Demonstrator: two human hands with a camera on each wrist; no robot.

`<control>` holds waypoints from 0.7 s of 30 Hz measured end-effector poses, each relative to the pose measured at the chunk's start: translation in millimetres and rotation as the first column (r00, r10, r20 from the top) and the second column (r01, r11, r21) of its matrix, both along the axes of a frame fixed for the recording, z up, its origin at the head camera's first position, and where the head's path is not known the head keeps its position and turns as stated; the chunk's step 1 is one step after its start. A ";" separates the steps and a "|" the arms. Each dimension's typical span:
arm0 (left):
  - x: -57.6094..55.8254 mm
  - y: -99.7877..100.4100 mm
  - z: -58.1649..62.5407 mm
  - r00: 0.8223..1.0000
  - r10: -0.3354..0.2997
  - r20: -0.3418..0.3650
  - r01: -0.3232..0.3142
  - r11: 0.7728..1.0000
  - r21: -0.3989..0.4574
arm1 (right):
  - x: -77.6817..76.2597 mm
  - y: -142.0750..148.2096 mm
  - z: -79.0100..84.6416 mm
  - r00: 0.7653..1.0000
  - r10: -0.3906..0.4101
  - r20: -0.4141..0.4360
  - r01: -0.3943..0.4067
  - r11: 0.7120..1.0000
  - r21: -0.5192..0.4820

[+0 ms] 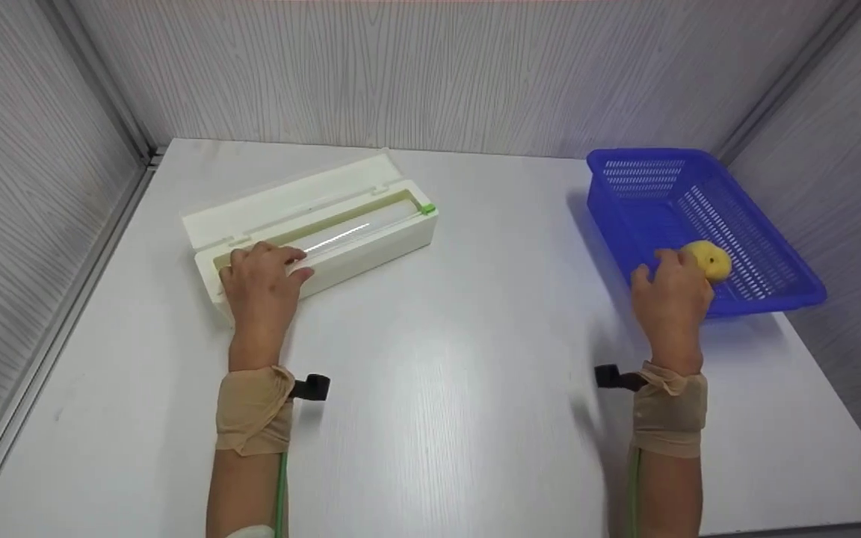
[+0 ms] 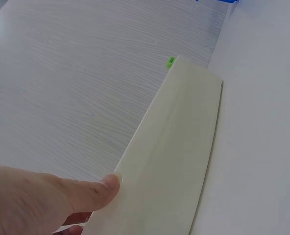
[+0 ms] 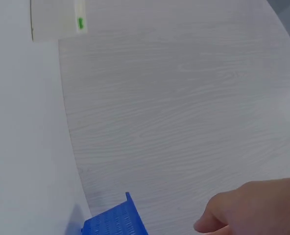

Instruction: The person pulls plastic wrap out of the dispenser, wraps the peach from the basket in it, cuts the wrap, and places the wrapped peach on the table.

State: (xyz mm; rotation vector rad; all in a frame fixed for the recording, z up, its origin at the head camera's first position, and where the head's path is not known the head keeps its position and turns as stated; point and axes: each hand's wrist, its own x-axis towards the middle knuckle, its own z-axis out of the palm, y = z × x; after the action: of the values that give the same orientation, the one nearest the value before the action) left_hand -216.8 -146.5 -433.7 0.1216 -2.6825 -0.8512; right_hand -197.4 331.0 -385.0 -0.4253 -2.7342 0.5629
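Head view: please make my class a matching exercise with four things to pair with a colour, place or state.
1. Plastic-wrap dispenser
2. Plastic basket
3. Round fruit
4. Cutter slider

A. Blue, with slotted walls
B. Green, at the dispenser's right end
C. Yellow, partly hidden by the right hand
D. White, with its lid open

Pairs: 1-D, 2-A, 3-C, 4-B
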 end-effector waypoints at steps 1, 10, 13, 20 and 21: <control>0.0 -0.8 0.1 1.000 -0.009 0.005 0.009 1.000 -0.005 | 0.2 4.2 -1.4 0.999 -0.008 0.039 0.009 1.000 -0.013; -0.1 -3.9 0.0 0.998 -0.049 -0.026 0.049 0.999 -0.001 | -3.0 20.2 -11.6 0.986 -0.029 0.162 0.026 0.999 0.024; -1.7 -2.7 -2.8 0.998 -0.043 -0.053 0.044 0.999 0.004 | -4.1 20.5 -12.3 0.988 -0.012 0.155 0.008 1.000 0.022; -5.4 0.6 -7.7 0.993 -0.054 -0.109 0.053 0.999 -0.014 | -2.6 21.7 -13.8 0.981 0.031 0.189 -0.030 1.000 -0.007; -5.8 1.0 -8.3 0.992 -0.056 -0.116 0.054 0.998 -0.018 | -2.2 21.9 -14.6 0.981 0.034 0.191 -0.034 0.999 -0.006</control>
State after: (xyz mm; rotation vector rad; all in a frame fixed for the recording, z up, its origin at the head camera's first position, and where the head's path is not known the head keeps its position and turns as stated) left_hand -222.6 -145.5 -442.1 -0.0054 -2.5936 -0.8276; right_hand -199.6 352.9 -399.7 -0.4561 -2.9291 0.5618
